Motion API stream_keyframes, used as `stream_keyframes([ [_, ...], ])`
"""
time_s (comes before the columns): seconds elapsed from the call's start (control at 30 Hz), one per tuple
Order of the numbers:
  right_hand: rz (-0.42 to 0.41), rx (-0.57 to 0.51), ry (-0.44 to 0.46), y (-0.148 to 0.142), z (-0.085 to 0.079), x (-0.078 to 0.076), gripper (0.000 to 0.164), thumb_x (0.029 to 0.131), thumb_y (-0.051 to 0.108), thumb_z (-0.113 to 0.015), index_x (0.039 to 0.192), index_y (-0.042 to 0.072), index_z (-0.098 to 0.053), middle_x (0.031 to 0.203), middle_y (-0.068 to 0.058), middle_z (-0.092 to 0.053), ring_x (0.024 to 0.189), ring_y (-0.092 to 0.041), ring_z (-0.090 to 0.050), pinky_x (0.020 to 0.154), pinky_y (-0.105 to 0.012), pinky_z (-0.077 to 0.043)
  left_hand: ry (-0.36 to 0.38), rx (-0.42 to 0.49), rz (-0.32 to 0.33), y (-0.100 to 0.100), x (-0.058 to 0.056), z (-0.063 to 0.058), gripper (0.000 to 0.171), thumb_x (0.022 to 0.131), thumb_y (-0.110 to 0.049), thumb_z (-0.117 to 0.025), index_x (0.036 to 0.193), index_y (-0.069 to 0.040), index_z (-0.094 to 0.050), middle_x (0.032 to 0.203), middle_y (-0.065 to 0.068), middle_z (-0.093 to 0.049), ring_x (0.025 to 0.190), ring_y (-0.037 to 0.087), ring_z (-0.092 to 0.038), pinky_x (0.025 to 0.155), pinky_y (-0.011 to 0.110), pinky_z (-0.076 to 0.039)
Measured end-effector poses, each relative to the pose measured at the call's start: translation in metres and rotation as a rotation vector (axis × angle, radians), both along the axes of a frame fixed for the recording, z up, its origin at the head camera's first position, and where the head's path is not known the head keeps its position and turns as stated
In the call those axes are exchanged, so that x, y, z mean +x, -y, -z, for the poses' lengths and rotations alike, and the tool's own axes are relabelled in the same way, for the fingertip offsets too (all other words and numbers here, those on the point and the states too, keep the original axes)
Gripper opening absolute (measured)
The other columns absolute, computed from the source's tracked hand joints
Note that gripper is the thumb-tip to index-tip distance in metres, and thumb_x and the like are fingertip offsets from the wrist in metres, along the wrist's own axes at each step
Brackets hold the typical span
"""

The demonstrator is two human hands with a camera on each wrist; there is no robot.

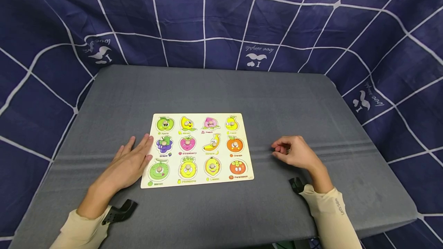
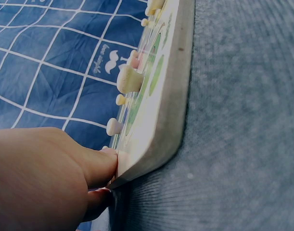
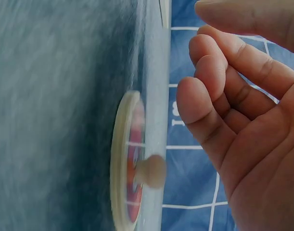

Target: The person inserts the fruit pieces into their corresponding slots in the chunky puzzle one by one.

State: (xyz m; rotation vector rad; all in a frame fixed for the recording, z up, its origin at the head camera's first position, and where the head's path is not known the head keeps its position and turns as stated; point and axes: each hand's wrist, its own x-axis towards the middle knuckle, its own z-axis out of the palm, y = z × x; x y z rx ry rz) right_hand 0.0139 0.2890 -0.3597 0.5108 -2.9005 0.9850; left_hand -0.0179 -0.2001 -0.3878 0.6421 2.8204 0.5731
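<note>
A wooden fruit puzzle board (image 1: 197, 156) lies on the grey table, its pictured pieces carrying small knobs. My left hand (image 1: 126, 168) rests beside the board's left edge with fingers extended. In the left wrist view, the thumb (image 2: 101, 166) touches the board's edge near a corner. To the right of the board, my right hand (image 1: 299, 153) hovers over the table with loosely curled fingers and nothing gripped. Below it lies a round, reddish puzzle piece (image 3: 134, 192) with a wooden knob, mostly hidden by the hand in the head view. The persimmon spot (image 1: 237, 167) shows no knob.
The grey cloth-covered table (image 1: 221, 91) extends around the board. A navy curtain (image 1: 221, 18) with white grid lines hangs behind it and along both sides. Black straps (image 1: 121, 211) sit at both wrists.
</note>
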Motion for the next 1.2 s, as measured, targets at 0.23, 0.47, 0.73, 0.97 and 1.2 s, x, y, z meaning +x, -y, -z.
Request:
stream_keyframes([
  [0.23,0.037,-0.011,-0.001,-0.012,0.003,0.004,0.013,0.068,0.002,-0.076,0.077,0.008,-0.069,0.062,0.009,-0.056,0.054,-0.004,-0.052,0.048,-0.018,-0.043,0.005,-0.004,-0.001,0.0,0.0,0.0,0.055,0.098,-0.022,-0.042,0.145,-0.002,-0.02,0.149,0.019,-0.018,0.131,0.05,-0.007,0.097,0.067,-0.009],
  [0.47,0.081,-0.018,0.026,-0.024,0.003,0.008,0.012,0.07,0.002,-0.075,0.079,0.008,-0.069,0.063,0.006,-0.057,0.055,-0.006,-0.053,0.049,-0.018,-0.043,0.003,-0.004,0.001,0.0,0.0,-0.001,0.055,0.098,-0.022,-0.041,0.144,-0.001,-0.02,0.148,0.02,-0.018,0.131,0.051,-0.008,0.097,0.066,-0.009],
  [0.73,0.13,-0.008,0.032,-0.033,0.003,0.013,0.011,0.071,0.003,-0.075,0.08,0.007,-0.069,0.063,0.006,-0.058,0.054,-0.006,-0.054,0.048,-0.018,-0.042,0.003,0.006,0.002,-0.001,0.001,-0.002,0.055,0.099,-0.024,-0.04,0.145,-0.002,-0.021,0.149,0.019,-0.018,0.131,0.05,-0.008,0.096,0.067,-0.009],
  [0.97,0.143,0.005,0.006,-0.04,0.004,0.017,0.015,0.069,-0.003,-0.073,0.08,0.005,-0.068,0.064,0.005,-0.059,0.055,-0.005,-0.054,0.048,-0.018,-0.043,0.011,-0.006,0.003,0.0,0.0,-0.001,0.055,0.098,-0.022,-0.041,0.145,-0.002,-0.02,0.149,0.019,-0.018,0.131,0.05,-0.007,0.097,0.067,-0.009],
  [1.2,0.151,0.016,0.023,-0.046,0.006,0.018,0.015,0.069,-0.004,-0.073,0.08,0.005,-0.068,0.064,0.004,-0.059,0.054,-0.005,-0.054,0.048,-0.018,-0.043,0.015,-0.013,-0.003,-0.001,0.0,-0.002,0.055,0.098,-0.022,-0.041,0.145,-0.001,-0.02,0.149,0.019,-0.018,0.131,0.05,-0.007,0.097,0.066,-0.009],
])
